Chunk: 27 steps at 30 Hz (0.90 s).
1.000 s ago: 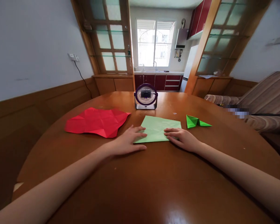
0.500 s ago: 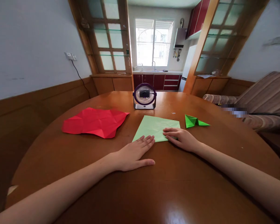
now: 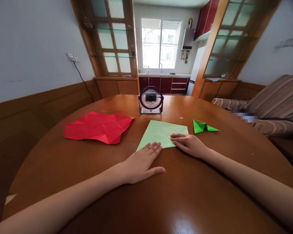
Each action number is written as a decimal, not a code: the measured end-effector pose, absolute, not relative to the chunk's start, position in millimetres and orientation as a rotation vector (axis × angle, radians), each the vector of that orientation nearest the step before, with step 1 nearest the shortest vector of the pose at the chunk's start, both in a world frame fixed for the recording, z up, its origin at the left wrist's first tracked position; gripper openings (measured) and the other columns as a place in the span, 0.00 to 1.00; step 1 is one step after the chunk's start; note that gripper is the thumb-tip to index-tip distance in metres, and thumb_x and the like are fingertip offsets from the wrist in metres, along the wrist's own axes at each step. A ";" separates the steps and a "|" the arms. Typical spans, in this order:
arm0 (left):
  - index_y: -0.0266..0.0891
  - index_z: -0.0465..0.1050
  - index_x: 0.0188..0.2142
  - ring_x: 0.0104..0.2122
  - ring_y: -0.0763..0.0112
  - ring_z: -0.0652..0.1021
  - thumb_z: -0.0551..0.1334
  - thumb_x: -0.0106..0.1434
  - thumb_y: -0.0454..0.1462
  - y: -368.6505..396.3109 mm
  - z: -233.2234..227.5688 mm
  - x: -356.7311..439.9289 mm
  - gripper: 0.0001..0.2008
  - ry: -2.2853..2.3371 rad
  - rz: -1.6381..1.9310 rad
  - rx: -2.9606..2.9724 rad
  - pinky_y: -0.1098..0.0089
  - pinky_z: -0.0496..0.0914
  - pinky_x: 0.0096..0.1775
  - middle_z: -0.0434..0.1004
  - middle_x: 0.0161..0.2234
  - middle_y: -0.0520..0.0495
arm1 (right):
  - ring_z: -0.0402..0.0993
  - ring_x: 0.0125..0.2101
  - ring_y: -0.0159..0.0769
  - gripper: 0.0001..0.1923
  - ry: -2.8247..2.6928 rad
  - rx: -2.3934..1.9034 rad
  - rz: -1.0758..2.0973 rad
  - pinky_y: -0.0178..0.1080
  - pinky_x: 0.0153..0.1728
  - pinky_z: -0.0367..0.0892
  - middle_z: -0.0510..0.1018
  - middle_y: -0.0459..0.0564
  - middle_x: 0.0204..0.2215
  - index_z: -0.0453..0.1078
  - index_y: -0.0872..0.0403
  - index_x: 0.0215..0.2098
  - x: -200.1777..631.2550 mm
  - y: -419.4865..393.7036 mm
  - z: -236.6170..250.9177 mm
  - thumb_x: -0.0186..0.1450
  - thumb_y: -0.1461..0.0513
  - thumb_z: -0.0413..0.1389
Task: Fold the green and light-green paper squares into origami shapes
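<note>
A pale green sheet of paper (image 3: 158, 131) lies on the brown table with faint creases, its near edge partly under both hands. My left hand (image 3: 144, 162) rests flat across the sheet's near left edge, fingers stretched out and thumb spread to the right on the table. On the near right part of the paper lies my right hand (image 3: 188, 144), fingers extended and pressing lightly down. Just right of it sits a folded bright green paper piece (image 3: 202, 126) with pointed ends. To the left spreads a creased red sheet of paper (image 3: 99, 127).
A small purple desk fan (image 3: 150, 99) stands behind the pale sheet on the wooden table (image 3: 161, 201). Past the table's right edge is a striped armchair (image 3: 280, 100). A cable hangs from a wall socket (image 3: 72, 58) at left.
My left hand has slid slightly toward me, its thumb reaching a little farther right. More of the pale paper's near left corner shows. My right hand stays in place.
</note>
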<state>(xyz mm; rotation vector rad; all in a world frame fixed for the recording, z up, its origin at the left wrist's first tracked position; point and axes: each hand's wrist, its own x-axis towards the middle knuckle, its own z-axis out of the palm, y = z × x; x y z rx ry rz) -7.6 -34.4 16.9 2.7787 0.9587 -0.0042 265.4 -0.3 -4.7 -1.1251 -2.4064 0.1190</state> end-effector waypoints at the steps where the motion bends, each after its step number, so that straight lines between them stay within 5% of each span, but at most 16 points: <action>1: 0.31 0.42 0.68 0.68 0.55 0.46 0.41 0.67 0.60 -35.0 15.8 -6.8 0.42 0.968 0.016 2.780 0.59 0.47 0.65 0.37 0.68 0.37 | 0.72 0.53 0.41 0.18 -2.405 -1.131 0.122 0.44 0.54 0.70 0.75 0.51 0.53 0.76 0.52 0.48 265.5 -0.3 -4.9 0.70 0.58 0.47; 21: 0.33 0.50 0.67 0.66 0.53 0.55 0.43 0.64 0.63 -39.6 6.9 1.9 0.44 1.076 0.192 2.832 0.57 0.53 0.62 0.48 0.67 0.36 | 0.72 0.53 0.43 0.17 -2.389 -1.129 0.132 0.47 0.53 0.70 0.75 0.52 0.53 0.76 0.50 0.48 266.9 2.6 -6.7 0.70 0.58 0.48; 27: 0.33 0.57 0.64 0.61 0.50 0.63 0.42 0.64 0.63 -40.1 9.3 12.6 0.43 1.116 0.269 2.939 0.55 0.59 0.58 0.60 0.63 0.34 | 0.73 0.53 0.43 0.16 -2.368 -1.104 0.142 0.48 0.52 0.70 0.75 0.52 0.53 0.76 0.50 0.48 266.4 2.9 -7.1 0.69 0.58 0.48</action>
